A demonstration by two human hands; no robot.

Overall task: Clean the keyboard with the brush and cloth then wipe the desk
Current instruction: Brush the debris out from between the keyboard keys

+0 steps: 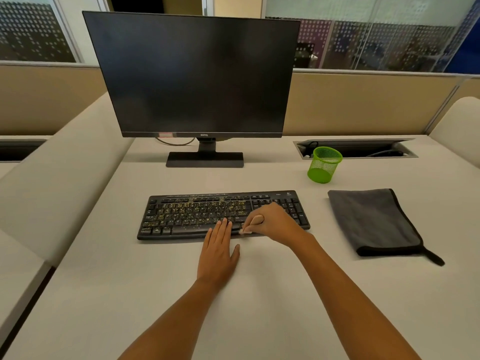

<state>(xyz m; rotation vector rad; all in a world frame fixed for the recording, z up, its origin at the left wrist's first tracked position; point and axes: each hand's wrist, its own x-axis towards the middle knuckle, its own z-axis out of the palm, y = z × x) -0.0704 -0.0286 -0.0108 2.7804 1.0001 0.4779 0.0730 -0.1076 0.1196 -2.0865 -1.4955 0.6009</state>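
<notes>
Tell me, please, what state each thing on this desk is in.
keyboard, flat on the desk, keys speckled with yellowish crumbs.
brush, gripped by the right hand, bristles at the keyboard's front edge.
left hand, flat, fingertips on the keyboard's front edge.
cloth, folded, lying untouched right of the keyboard.
monitor, screen dark.
green mesh cup, upright.
cable hatch, lid open.
</notes>
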